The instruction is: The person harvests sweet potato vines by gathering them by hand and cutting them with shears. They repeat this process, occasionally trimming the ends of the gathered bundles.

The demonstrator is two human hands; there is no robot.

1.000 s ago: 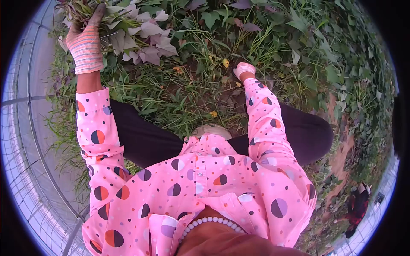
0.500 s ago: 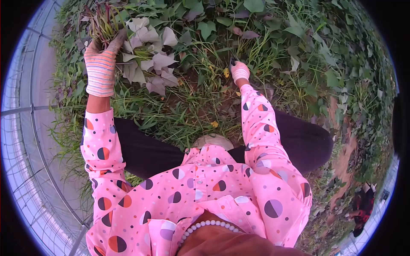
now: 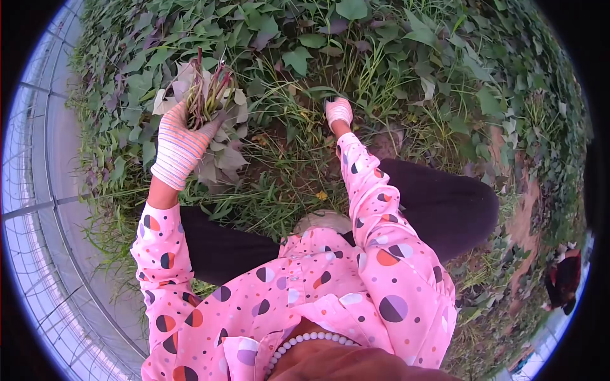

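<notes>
My left hand [image 3: 180, 145], in a striped knit glove, is closed around a bunch of leafy vine cuttings [image 3: 208, 92]. Their reddish and green stem ends stick up past the fingers, while pale undersides of leaves hang below and behind the hand. Low among grass and vines, my right hand [image 3: 339, 113], gloved the same way, is closed on a small dark tool [image 3: 327, 105]. Only a bit of that tool shows at the fingers, and I cannot tell its exact kind. Green vine leaves [image 3: 297, 60] grow just beyond both hands.
Heart-shaped vine leaves [image 3: 489, 117] cover the ground ahead and to the right. Bare soil [image 3: 524, 219] shows in a strip at the right. A netted metal frame [image 3: 47, 206] runs along the left. Another person [image 3: 564, 279] is at the far right.
My left hand has brought the bunch rightward and nearer, and its stem ends now point up more to the right. My right hand sits slightly further left, still closed on the dark tool.
</notes>
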